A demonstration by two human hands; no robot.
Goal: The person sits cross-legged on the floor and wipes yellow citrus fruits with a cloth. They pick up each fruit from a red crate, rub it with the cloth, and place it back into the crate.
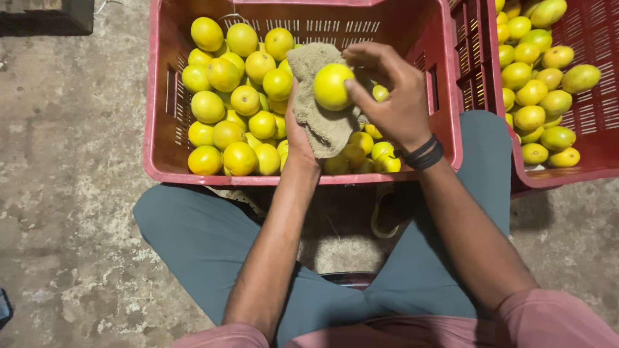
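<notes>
Head view looks straight down on a rough, stained concrete floor [71, 193], grey with pale worn patches; no surface stands here, everything sits on that floor. You sit with your knees spread in grey-green trousers [206, 238], and the red crate [161, 129] lies just ahead of your knees.

Taking that red crate as the landmark: there are two crates in view, this one and a second red crate [580, 167] touching or just beside its right wall. Inside the landmark crate lie roughly thirty yellow-green fruits [245, 100], heaped mostly toward its left and near side; the exact number is hidden under the cloth and your hands. The second crate shows about twenty more fruits [532, 93].

Your left hand [298, 138] is above the crate's middle, palm up, cupped under one brownish cloth [319, 119] that drapes over it. One single fruit [332, 86] rests on that cloth. Your right hand [393, 96], above the crate's right half, is curled partly closed, fingertips pressed on the fruit's right side. Two dark bands [425, 154] circle the right wrist. Far left of the crate, a dark block [45, 16] sits at the frame's top corner.
</notes>
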